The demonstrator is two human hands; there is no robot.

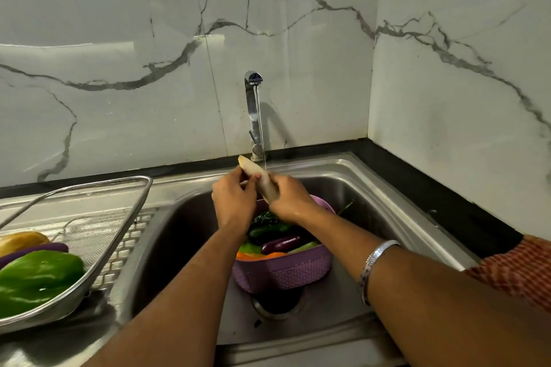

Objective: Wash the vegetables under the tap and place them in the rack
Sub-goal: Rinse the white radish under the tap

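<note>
A pale white radish (258, 176) is held slanted under the thin stream of water from the chrome tap (253, 110). My left hand (233, 202) grips its middle from the left and my right hand (290, 201) holds its lower end. Below the hands, a purple basket (283, 272) stands in the steel sink (372, 188) and holds a purple aubergine (281, 244), dark green vegetables and something orange. On the left drainboard, the metal rack (98, 250) holds a green pepper (37, 275), a purple aubergine (32, 250) and a yellowish vegetable (21, 241).
Marble-patterned walls close in behind and on the right. A black counter strip (441, 197) runs along the sink's back and right side. The drain (278, 304) lies just in front of the basket. A silver bangle (371, 267) is on my right forearm.
</note>
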